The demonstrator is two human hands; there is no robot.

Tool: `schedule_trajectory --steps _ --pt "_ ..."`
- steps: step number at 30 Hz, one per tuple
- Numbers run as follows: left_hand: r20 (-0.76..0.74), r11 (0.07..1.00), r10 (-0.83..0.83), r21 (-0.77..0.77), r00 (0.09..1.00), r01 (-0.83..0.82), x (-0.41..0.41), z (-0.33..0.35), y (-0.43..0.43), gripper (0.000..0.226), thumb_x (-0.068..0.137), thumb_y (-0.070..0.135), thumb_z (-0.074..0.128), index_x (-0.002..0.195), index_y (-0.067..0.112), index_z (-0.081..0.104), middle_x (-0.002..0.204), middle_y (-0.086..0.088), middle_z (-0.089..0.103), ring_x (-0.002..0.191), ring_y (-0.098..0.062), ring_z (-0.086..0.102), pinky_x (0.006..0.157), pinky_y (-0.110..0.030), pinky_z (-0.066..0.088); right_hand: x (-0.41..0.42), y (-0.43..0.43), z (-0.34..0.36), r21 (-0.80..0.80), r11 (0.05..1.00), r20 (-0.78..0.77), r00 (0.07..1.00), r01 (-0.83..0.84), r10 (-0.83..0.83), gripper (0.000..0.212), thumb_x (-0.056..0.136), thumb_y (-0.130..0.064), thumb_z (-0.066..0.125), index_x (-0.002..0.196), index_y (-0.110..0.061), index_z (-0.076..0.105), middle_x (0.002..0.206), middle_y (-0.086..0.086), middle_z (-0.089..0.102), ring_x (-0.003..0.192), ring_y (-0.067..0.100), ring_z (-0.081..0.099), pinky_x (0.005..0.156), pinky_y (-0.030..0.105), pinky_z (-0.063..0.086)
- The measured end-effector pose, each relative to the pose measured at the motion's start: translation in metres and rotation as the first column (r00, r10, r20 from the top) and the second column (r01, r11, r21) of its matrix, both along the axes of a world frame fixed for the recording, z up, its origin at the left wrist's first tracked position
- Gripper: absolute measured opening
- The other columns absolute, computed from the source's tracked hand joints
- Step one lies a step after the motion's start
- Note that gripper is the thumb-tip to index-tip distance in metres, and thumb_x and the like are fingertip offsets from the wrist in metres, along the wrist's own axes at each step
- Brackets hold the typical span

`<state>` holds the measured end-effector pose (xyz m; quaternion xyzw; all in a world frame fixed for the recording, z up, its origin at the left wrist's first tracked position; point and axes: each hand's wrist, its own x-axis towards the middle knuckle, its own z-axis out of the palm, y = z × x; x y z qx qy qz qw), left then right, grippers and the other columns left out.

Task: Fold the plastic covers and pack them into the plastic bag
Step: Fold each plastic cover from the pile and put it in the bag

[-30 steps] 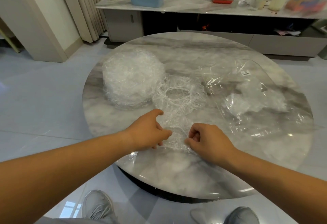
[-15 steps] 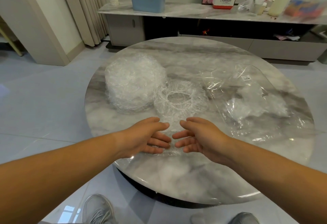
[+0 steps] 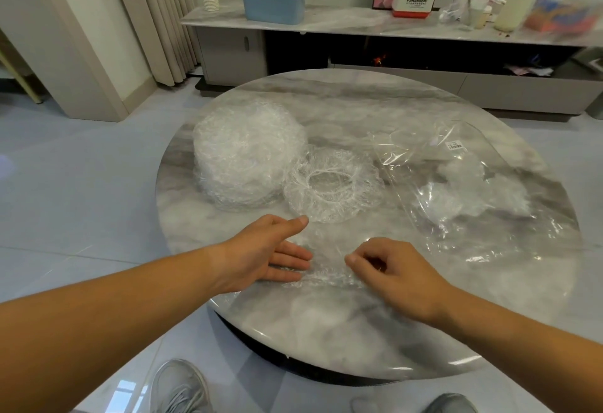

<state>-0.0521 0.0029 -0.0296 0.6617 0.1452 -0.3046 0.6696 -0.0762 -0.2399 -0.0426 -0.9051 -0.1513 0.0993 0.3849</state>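
On the round marble table [image 3: 326, 341], head view, person at 6 o'clock:

1. Plastic cover in work [image 3: 326, 270]: at 6 o'clock near the rim, pressed flat, clear and hard to trace.
2. Left hand [image 3: 264, 249]: fingers straight, palm down, pressing the cover's 9 o'clock side.
3. Right hand [image 3: 391, 269]: fingers curled, apparently pinching the gathered edge at the cover's 3 o'clock side.
4. Stack of covers [image 3: 244, 155]: at 10 o'clock, unfolded.
5. Loose cover [image 3: 332, 184]: at centre, touching the stack, elastic ring uppermost.
6. Plastic bag [image 3: 473, 191]: at 3 o'clock, lying flat with white film inside.

Handling note: likely mid-fold. The flat hand should anchor the film while the pinched edge is drawn across. Slippery film traps air, so smooth each crease before letting go
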Motion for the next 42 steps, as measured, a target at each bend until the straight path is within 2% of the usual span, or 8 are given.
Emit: schedule_trajectory --steps 4,14,25,30,34,36,39,42 --pt "0.024 0.997 0.065 0.050 0.998 -0.066 -0.001 -0.001 -0.006 0.074 0.080 0.041 0.082 0.134 0.015 0.039 0.096 -0.022 0.075 0.089 -0.033 0.076 0.078 -0.047 0.063 -0.004 -0.008 -0.015 -0.242 0.957 0.115 0.975 -0.159 0.191 0.040 0.093 -0.060 0.042 0.098 -0.034 0.073 0.089 -0.019 0.051 0.084 0.000 0.055 0.071 0.013 0.041" --pt "0.056 0.972 0.139 0.184 0.989 -0.147 0.003 0.004 -0.013 0.081 0.078 0.036 0.085 0.135 0.012 0.034 0.095 -0.023 0.068 0.060 -0.024 0.070 0.053 -0.033 0.058 -0.011 -0.015 -0.032 -0.508 0.830 0.363 0.816 -0.232 0.450 0.037 0.099 -0.050 0.041 0.097 -0.021 0.064 0.094 -0.004 0.049 0.078 0.013 0.048 0.059 0.026 0.043" --pt "0.042 0.969 0.164 0.183 0.986 -0.169 0.009 0.000 -0.010 0.046 0.079 0.019 0.086 0.096 0.012 0.044 0.090 -0.022 0.068 0.058 -0.024 0.069 0.052 -0.033 0.058 -0.012 -0.013 -0.035 -0.483 0.853 0.327 0.862 -0.199 0.386 0.047 0.101 -0.052 0.031 0.100 -0.021 0.066 0.094 -0.005 0.046 0.080 0.014 0.048 0.065 0.030 0.047" --pt "-0.006 0.954 0.095 0.286 0.995 -0.090 0.008 0.000 0.000 0.042 0.078 0.000 0.083 0.091 0.012 0.045 0.069 -0.015 0.066 0.051 -0.020 0.065 0.047 -0.029 0.056 -0.006 -0.016 -0.034 -0.433 0.890 0.293 0.912 -0.140 0.286 0.050 0.101 -0.053 0.026 0.084 -0.020 0.059 0.091 -0.007 0.042 0.075 0.009 0.040 0.068 0.025 0.039" --pt "0.026 0.849 -0.098 0.524 0.995 0.070 0.003 -0.002 0.003 0.049 0.075 0.012 0.088 0.103 0.012 0.048 0.070 -0.010 0.063 0.049 -0.015 0.053 0.045 -0.027 0.046 -0.004 -0.016 -0.034 -0.420 0.899 0.283 0.923 -0.124 0.260 0.052 0.099 -0.054 0.025 0.083 -0.020 0.060 0.091 -0.006 0.043 0.074 0.008 0.038 0.070 0.020 0.033" --pt "0.013 0.781 -0.193 0.608 0.981 0.146 0.002 0.003 0.002 0.066 0.069 0.025 0.093 0.115 0.016 0.046 0.088 -0.007 0.063 0.065 -0.014 0.057 0.052 -0.026 0.047 -0.003 -0.016 -0.033 -0.425 0.896 0.283 0.922 -0.126 0.264 0.051 0.099 -0.054 0.025 0.084 -0.020 0.060 0.091 -0.006 0.043 0.075 0.007 0.038 0.069 0.021 0.033" --pt "0.074 0.730 -0.271 0.665 0.960 0.154 0.007 0.014 -0.003 0.098 0.056 0.053 0.094 0.131 0.026 0.038 0.125 0.000 0.043 0.111 -0.020 0.053 0.088 -0.032 0.051 -0.004 -0.016 -0.034 -0.436 0.890 0.279 0.921 -0.132 0.273 0.053 0.099 -0.055 0.024 0.089 -0.020 0.063 0.093 -0.007 0.043 0.077 0.008 0.040 0.070 0.022 0.037" --pt "0.177 0.768 -0.172 0.641 0.969 0.019 0.009 0.021 -0.017 0.096 0.063 0.081 0.070 0.139 0.030 0.039 0.139 -0.001 0.028 0.131 -0.027 0.040 0.109 -0.047 0.043 -0.004 -0.015 -0.033 -0.427 0.895 0.289 0.919 -0.126 0.267 0.052 0.099 -0.054 0.026 0.091 -0.020 0.064 0.093 -0.006 0.043 0.078 0.009 0.041 0.071 0.024 0.040"
